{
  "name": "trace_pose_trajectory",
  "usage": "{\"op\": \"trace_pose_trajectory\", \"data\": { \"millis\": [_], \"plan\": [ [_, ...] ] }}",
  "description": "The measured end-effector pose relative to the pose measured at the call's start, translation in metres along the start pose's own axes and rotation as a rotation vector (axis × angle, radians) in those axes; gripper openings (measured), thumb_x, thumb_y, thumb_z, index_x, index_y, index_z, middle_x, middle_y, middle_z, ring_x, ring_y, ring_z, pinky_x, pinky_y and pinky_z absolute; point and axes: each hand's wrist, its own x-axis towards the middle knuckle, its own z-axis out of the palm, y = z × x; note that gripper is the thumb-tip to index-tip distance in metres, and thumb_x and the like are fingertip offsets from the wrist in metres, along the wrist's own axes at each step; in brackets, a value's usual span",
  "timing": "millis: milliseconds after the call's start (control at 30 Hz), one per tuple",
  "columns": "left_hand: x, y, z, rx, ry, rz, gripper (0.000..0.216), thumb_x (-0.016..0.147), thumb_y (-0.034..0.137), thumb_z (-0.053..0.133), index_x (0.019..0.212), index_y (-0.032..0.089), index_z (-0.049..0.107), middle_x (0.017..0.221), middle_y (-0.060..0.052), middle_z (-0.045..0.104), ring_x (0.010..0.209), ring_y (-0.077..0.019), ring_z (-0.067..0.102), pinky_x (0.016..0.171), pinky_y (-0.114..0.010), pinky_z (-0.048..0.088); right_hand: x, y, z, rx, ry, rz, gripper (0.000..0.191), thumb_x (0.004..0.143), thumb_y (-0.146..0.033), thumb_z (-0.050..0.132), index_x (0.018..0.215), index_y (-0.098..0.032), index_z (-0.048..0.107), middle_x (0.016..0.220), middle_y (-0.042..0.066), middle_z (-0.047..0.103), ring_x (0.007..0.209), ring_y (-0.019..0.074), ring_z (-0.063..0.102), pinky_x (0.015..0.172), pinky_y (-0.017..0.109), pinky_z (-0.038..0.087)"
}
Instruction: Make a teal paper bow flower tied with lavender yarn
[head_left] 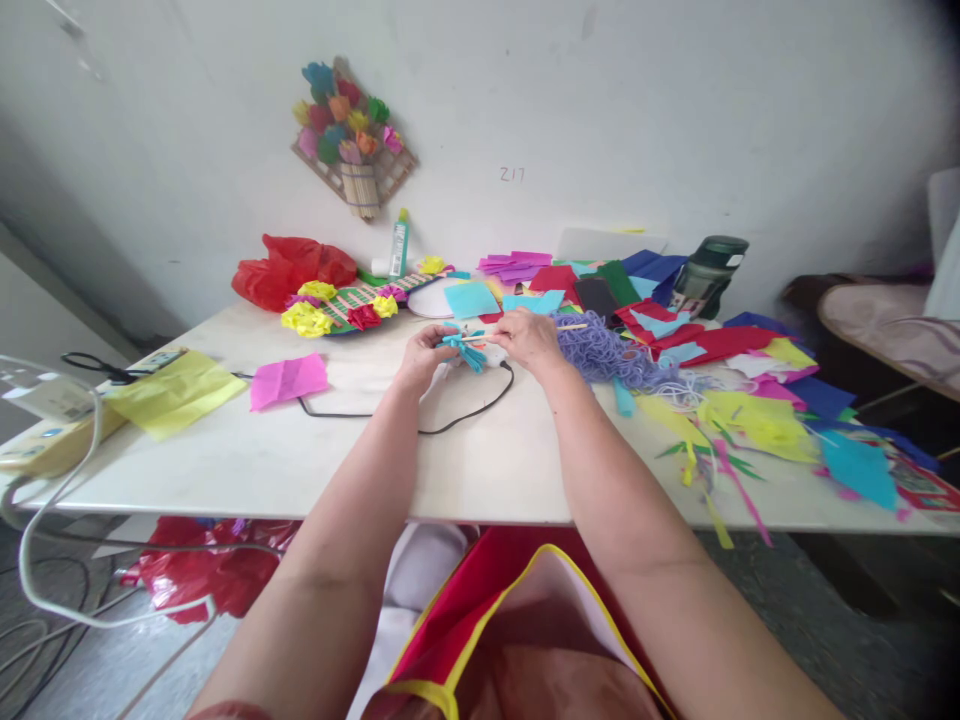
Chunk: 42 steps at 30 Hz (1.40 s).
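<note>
My left hand (421,352) is closed on a small blue paper flower (459,346) held above the white table (315,450). My right hand (529,336) is closed in a pinch on a thin wooden stick (571,327) that runs into the flower. The two hands meet over the middle of the table, close to a black cable (465,415) that loops under them. A heap of purple yarn (600,350) lies just right of my right hand.
Coloured paper sheets and scraps (757,400) cover the table's right half. A pink sheet (289,380), a yellow sheet (176,392) and scissors (97,366) lie left. A flower board (345,305), glue bottle (399,245), red bag (289,268) and dark flask (709,275) stand at the back.
</note>
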Motion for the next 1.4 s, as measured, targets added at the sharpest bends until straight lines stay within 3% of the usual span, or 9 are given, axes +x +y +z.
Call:
{"op": "trace_pose_trajectory", "data": {
  "millis": [600,867,1033,1167,1400],
  "plan": [
    [0.001,-0.001,0.001,0.051,0.139,0.035,0.033,0.044,0.016,0.075,0.077,0.015,0.066,0.067,0.000,0.066,0.061,-0.0123,0.058,0.063,-0.026,0.046,-0.001,-0.010,-0.002,-0.072,0.024,-0.034,0.022,0.087,-0.028,0.052,0.088,-0.018,0.072,0.092,0.009,0.068,0.095,0.0215,0.055,0.064,0.029,0.033],
    [0.003,-0.001,-0.002,-0.099,0.156,0.030,0.040,0.045,0.021,0.079,0.081,0.016,0.062,0.070,0.001,0.066,0.064,-0.0135,0.062,0.072,-0.031,0.048,-0.002,-0.009,0.000,-0.010,0.073,0.000,0.022,0.086,-0.029,0.053,0.084,-0.018,0.071,0.092,0.009,0.069,0.095,0.0214,0.056,0.066,0.029,0.034],
    [0.004,0.000,-0.002,-0.189,0.199,0.012,0.040,0.043,0.019,0.080,0.079,0.015,0.062,0.066,0.001,0.066,0.059,-0.0133,0.063,0.068,-0.031,0.050,-0.001,-0.004,0.004,0.163,0.146,0.222,0.024,0.085,-0.036,0.053,0.083,-0.020,0.070,0.087,0.006,0.070,0.084,0.0187,0.059,0.068,0.027,0.037],
    [0.005,-0.001,0.000,-0.235,0.179,0.000,0.040,0.041,0.015,0.080,0.077,0.015,0.063,0.063,0.002,0.066,0.058,-0.0137,0.063,0.066,-0.030,0.051,0.003,-0.002,0.008,0.373,0.100,0.408,0.027,0.081,-0.042,0.056,0.085,-0.019,0.070,0.080,0.004,0.070,0.075,0.0169,0.061,0.067,0.026,0.040],
    [0.004,-0.002,0.008,-0.292,0.128,-0.018,0.037,0.044,0.012,0.077,0.077,0.016,0.062,0.066,0.001,0.066,0.060,-0.0130,0.063,0.068,-0.030,0.052,0.005,-0.010,0.020,0.811,-0.077,0.438,0.027,0.073,-0.040,0.065,0.079,-0.015,0.072,0.069,0.004,0.069,0.069,0.0161,0.062,0.066,0.025,0.045]
  ]
}}
